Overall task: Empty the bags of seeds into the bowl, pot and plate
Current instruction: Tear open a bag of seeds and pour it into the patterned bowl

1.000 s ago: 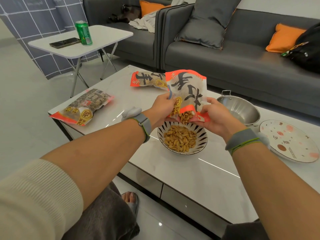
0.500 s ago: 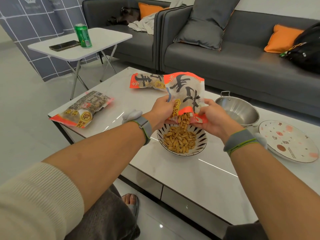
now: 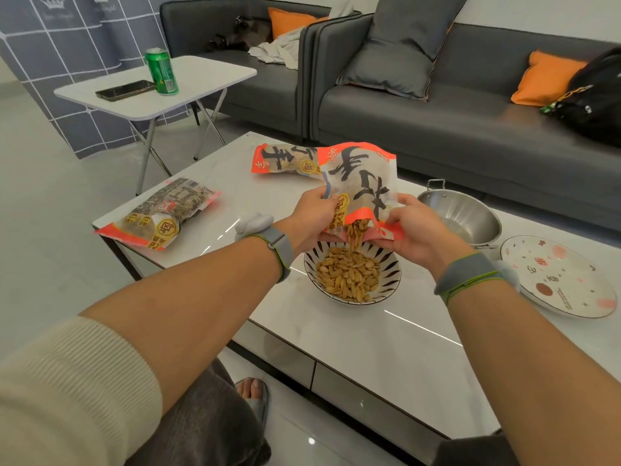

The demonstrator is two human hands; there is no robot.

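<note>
both hands share one grip on the opened seed bag (image 3: 361, 183) at the centre of the frame: the left hand (image 3: 311, 218) pinches its left edge and the right hand (image 3: 418, 232) pinches the torn red lower corner, holding the bag mouth-down. seeds (image 3: 357, 232) stream from the mouth into the striped bowl (image 3: 352, 274) directly below, which already holds a heap of them. to the right of the bowl on the pale surface (image 3: 386, 338) stands a steel pot (image 3: 462, 215), and further right lies a patterned plate (image 3: 557, 277). a second bag (image 3: 285, 160) lies behind the held one, and a third bag (image 3: 161, 213) lies at the left edge of the surface. in the upper left, a green can (image 3: 162, 71) and a phone (image 3: 125, 90) sit on a small folding table (image 3: 208, 79).
</note>
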